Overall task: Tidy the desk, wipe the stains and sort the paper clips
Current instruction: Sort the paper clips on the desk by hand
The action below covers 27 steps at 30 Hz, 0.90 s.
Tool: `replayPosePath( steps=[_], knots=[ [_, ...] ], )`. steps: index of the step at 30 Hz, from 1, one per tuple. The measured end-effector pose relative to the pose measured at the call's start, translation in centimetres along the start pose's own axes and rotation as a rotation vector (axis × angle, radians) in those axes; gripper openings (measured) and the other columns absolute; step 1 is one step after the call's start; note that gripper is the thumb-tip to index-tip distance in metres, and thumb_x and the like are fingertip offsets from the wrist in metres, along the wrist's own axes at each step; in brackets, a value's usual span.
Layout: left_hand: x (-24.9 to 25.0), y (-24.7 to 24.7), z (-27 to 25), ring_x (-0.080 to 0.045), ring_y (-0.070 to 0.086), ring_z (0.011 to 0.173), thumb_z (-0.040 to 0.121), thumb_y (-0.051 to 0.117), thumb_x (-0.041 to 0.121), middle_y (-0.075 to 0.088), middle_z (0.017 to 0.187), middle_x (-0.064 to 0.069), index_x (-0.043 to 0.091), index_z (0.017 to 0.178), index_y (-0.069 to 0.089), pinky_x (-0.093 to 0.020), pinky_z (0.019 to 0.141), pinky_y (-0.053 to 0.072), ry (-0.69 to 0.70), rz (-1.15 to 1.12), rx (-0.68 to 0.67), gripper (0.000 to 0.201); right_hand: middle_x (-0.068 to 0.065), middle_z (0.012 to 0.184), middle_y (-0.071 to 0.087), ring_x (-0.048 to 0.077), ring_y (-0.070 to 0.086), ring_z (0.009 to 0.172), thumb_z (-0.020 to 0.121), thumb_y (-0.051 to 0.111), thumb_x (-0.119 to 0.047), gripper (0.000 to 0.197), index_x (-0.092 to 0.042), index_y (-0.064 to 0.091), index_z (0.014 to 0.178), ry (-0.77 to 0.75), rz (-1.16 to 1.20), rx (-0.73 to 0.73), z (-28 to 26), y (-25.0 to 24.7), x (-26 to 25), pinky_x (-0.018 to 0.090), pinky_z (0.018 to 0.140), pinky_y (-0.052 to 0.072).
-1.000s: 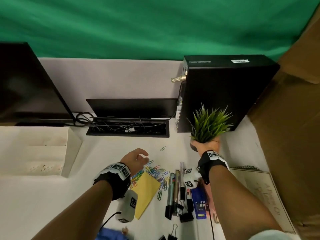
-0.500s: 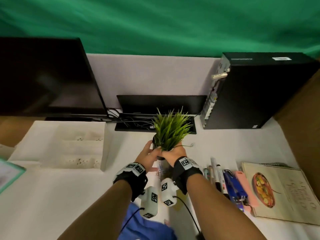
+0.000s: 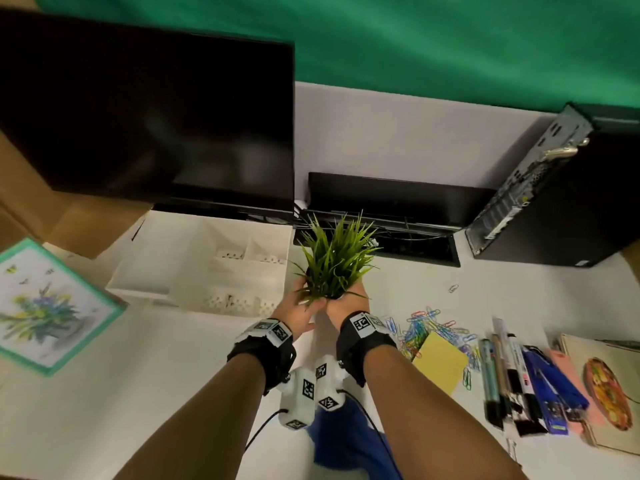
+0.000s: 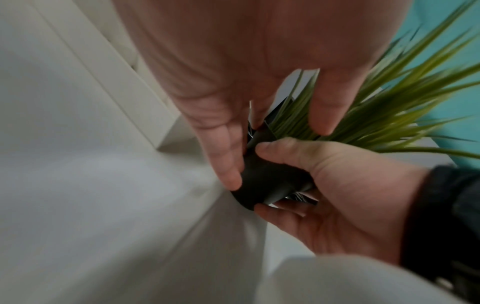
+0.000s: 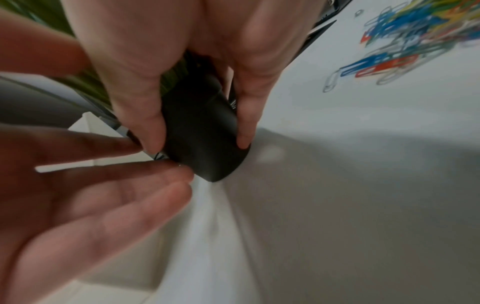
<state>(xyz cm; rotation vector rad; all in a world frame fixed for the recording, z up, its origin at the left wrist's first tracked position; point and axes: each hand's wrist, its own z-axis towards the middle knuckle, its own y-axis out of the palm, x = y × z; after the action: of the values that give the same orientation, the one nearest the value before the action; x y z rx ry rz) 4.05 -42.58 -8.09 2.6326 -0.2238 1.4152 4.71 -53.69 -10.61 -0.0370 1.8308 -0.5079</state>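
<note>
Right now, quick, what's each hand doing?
Left hand: open, straight fingers touching the black plant pot.
Right hand: closed, gripping the same pot.

The plant (image 3: 334, 261) has moved from the computer tower (image 3: 571, 202) to beside the white organiser (image 3: 194, 268) — the left hand (image 3: 298, 313), off the paper clips (image 3: 426, 327), now touches its pot (image 4: 270, 176)

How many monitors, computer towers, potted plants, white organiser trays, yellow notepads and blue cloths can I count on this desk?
Monitor: 1
Computer tower: 1
Potted plant: 1
White organiser tray: 1
Yellow notepad: 1
Blue cloth: 1
Total: 6
</note>
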Motion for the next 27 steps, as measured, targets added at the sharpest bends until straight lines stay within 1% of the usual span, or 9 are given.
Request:
replayPosePath(
  steps=[5, 7, 10, 14, 17, 19, 22, 25, 27],
  knots=[
    [-0.1, -0.5, 0.1, -0.03, 0.049, 0.123, 0.09, 0.06, 0.013, 0.05, 0.133, -0.009, 0.022, 0.14, 0.034, -0.044, 0.094, 0.045, -0.08, 0.048, 0.007, 0.057, 0.003, 0.123, 0.058, 0.023, 0.056, 0.113, 0.076, 0.069, -0.007, 0.071, -0.018, 0.035, 0.138, 0.12, -0.05, 0.018, -0.1, 0.1, -0.4, 0.026, 0.096, 0.041],
    [-0.1, -0.4, -0.2, -0.032, 0.058, 0.104, 0.091, 0.058, 0.013, 0.053, 0.117, -0.012, 0.019, 0.121, 0.045, -0.041, 0.086, 0.047, -0.183, 0.105, 0.01, 0.033, 0.011, 0.135, 0.051, 0.027, 0.053, 0.12, 0.08, 0.065, -0.006, 0.081, -0.014, 0.021, 0.147, 0.224, -0.14, 0.011, -0.2, -0.5, 0.2, 0.027, 0.097, 0.043],
    [-0.2, 0.0, -0.9, -0.023, 0.052, 0.068, 0.096, 0.049, 0.016, 0.051, 0.094, -0.011, 0.017, 0.091, 0.046, -0.035, 0.075, 0.044, -0.341, 0.267, -0.07, 0.006, 0.012, 0.14, 0.047, 0.029, 0.049, 0.126, 0.08, 0.062, -0.002, 0.09, -0.015, 0.009, 0.151, 0.337, -0.216, -0.062, -0.5, -2.5, 1.5, 0.034, 0.102, 0.044],
    [-1.3, 2.0, -1.3, -0.021, 0.049, 0.058, 0.094, 0.05, 0.024, 0.053, 0.078, -0.008, 0.011, 0.093, 0.049, -0.027, 0.058, 0.042, -0.339, 0.558, -0.156, 0.013, 0.006, 0.106, 0.061, 0.029, 0.061, 0.099, 0.08, 0.063, -0.007, 0.054, -0.022, 0.047, 0.129, 0.392, -0.173, -0.068, -1.5, -6.8, 3.1, 0.04, 0.09, 0.053],
    [-1.7, 4.8, -1.5, -0.02, 0.045, 0.054, 0.092, 0.049, 0.024, 0.051, 0.073, -0.007, 0.012, 0.082, 0.05, -0.023, 0.054, 0.037, -0.328, 0.648, -0.197, 0.015, 0.005, 0.095, 0.062, 0.026, 0.059, 0.081, 0.082, 0.061, -0.009, 0.026, -0.022, 0.057, 0.104, 0.374, -0.212, -0.067, -2.0, -11.4, 4.3, 0.035, 0.077, 0.054],
    [-1.7, 7.3, -1.8, -0.02, 0.043, 0.053, 0.092, 0.048, 0.022, 0.049, 0.072, -0.007, 0.011, 0.081, 0.049, -0.022, 0.052, 0.035, -0.316, 0.694, -0.228, 0.016, 0.001, 0.098, 0.056, 0.023, 0.055, 0.085, 0.083, 0.06, -0.011, 0.019, -0.022, 0.061, 0.098, 0.37, -0.282, -0.052, -2.4, -14.9, 5.1, 0.031, 0.079, 0.05],
    [-1.8, 11.4, -2.3, -0.021, 0.044, 0.054, 0.094, 0.047, 0.024, 0.048, 0.072, -0.006, 0.01, 0.087, 0.049, -0.024, 0.051, 0.035, -0.276, 0.768, -0.269, 0.016, 0.007, 0.1, 0.061, 0.024, 0.058, 0.091, 0.086, 0.058, -0.013, 0.02, -0.017, 0.065, 0.104, 0.399, -0.412, 0.015, -3.3, -19.8, 6.4, 0.031, 0.083, 0.05],
    [-2.0, 15.3, -2.9, -0.028, 0.06, 0.069, 0.096, 0.045, 0.026, 0.048, 0.076, -0.004, 0.01, 0.096, 0.052, -0.03, 0.054, 0.045, -0.212, 0.948, -0.364, 0.017, 0.011, 0.114, 0.065, 0.03, 0.061, 0.107, 0.091, 0.054, -0.021, 0.024, -0.011, 0.066, 0.109, 0.407, -0.573, 0.154, -4.6, -24.0, 7.5, 0.031, 0.089, 0.051],
    [-2.3, 17.4, -3.1, -0.025, 0.056, 0.064, 0.094, 0.048, 0.029, 0.051, 0.072, -0.004, 0.012, 0.085, 0.051, -0.023, 0.051, 0.042, -0.17, 0.995, -0.388, 0.019, 0.013, 0.114, 0.065, 0.031, 0.061, 0.107, 0.095, 0.049, -0.028, 0.029, -0.009, 0.064, 0.111, 0.424, -0.629, 0.21, -5.2, -26.1, 8.3, 0.035, 0.089, 0.052]
  ],
)
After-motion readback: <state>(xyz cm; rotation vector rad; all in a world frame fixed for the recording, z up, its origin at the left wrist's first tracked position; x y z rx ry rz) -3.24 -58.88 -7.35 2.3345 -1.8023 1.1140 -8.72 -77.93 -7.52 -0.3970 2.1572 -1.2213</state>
